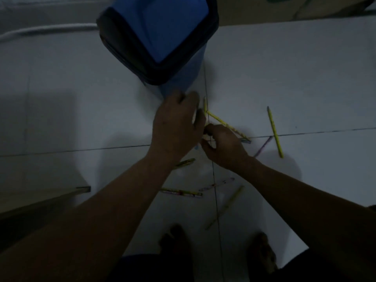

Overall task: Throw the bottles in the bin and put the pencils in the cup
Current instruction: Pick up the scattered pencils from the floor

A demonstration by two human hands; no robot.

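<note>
Floor [61, 110]: pale, smooth tiles with thin dark grout lines; dim light throughout.

Board [40, 202]: flat edge of wood-like material, well left of and nearer than the left hand.

Bin [160, 35]: blue plastic, boxy with rounded corners, dark rim around a blue lid panel; stands just beyond the left hand, whose fingertips reach its base.

Left hand [176, 127]: back of hand up, fingers loosely curled and blurred. It covers something pale at its right edge; what it holds cannot be told.

Short pencil [185, 162]: yellow-green, thin, lying half under the left wrist.

Patterned pencil [181, 192]: multicoloured, lying flat, nearer than both hands, between the forearms.

Pale pencil [216, 185]: faint, speckled, just right of the patterned one.

Long pencil [225, 207]: pale yellow, slanted, nearest the feet [177, 241].

Right hand [224, 146]: fingers drawn together, thumb and forefinger pinching near the left hand; the item pinched is hidden.

Yellow pencils [221, 122]: two slim sticks meeting in a V, just beyond the right hand and touching its knuckles.

Purple pencil [263, 146]: dull, slanted, right of the right hand.

Far pencil [274, 132]: yellow, nearly upright in view, well right of the right hand.
</note>
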